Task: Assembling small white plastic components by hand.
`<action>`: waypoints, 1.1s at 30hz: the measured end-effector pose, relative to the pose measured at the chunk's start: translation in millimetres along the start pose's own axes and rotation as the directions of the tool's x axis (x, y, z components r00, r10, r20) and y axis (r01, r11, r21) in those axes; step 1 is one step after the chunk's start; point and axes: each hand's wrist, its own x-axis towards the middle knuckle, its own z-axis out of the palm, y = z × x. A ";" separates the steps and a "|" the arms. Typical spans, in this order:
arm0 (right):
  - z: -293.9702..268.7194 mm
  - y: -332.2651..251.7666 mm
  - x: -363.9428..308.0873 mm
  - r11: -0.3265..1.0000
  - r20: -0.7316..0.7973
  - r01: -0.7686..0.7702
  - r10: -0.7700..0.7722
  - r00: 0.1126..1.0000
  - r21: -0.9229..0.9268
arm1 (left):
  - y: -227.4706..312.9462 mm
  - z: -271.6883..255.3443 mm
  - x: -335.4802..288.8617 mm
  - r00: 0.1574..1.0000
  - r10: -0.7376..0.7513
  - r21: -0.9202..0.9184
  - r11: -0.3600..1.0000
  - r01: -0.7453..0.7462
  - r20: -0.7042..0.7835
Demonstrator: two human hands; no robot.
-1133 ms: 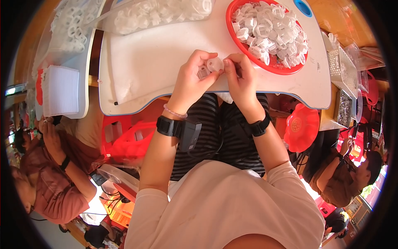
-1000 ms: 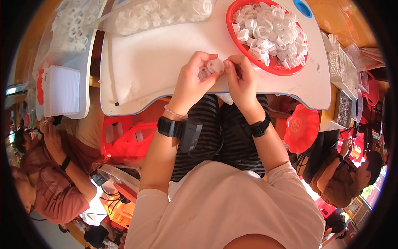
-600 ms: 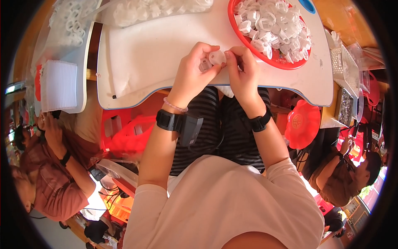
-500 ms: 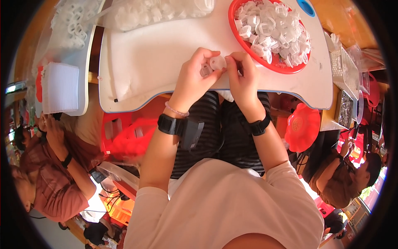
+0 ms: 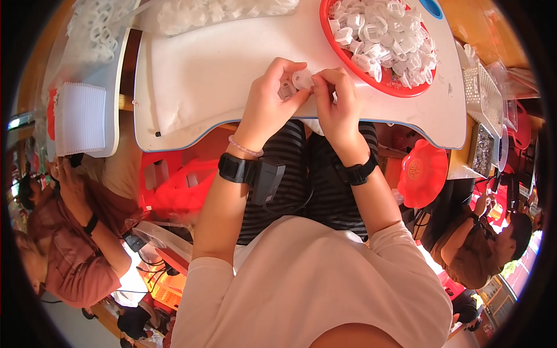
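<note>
Over the near part of the white table, my left hand is closed with its fingers curled around a small translucent white plastic piece. The piece has a round disc, and a squarish part shows beside it, inside the left fingers. My right hand has its thumb and forefinger pinched at the disc's right edge. Whether those fingertips hold a separate small part, I cannot make out. Beyond my right hand stands a red basin, heaped with similar white plastic pieces.
A clear bag of white pieces lies along the table's far edge. On the left, another table carries a stack of white sheets and more white pieces. A white basket stands at right. People sit at both sides.
The view has shifted slightly, so the table sits a little higher in the picture. Both hands keep nearly the same hold, with only small finger movement at the disc.
</note>
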 end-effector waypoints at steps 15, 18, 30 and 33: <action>-2.4 -3.4 -1.7 0.999 -0.026 -0.014 0.013 1.000 -0.052 | -0.8 5.7 -4.6 0.998 0.041 0.127 0.991 -0.035 -0.040; -2.3 -2.1 -1.8 1.000 -0.017 -0.005 0.005 1.000 -0.029 | -0.1 4.8 -4.3 1.000 0.015 0.136 0.991 -0.011 -0.026; -4.0 0.2 -4.1 1.000 -0.017 -0.010 0.010 1.000 0.011 | -7.6 6.4 -6.2 1.000 0.007 0.068 0.998 -0.006 -0.018; -3.5 0.7 -4.3 0.999 -0.030 0.029 -0.030 0.999 -0.020 | -5.6 8.0 -7.5 0.996 0.068 0.107 0.992 -0.062 -0.058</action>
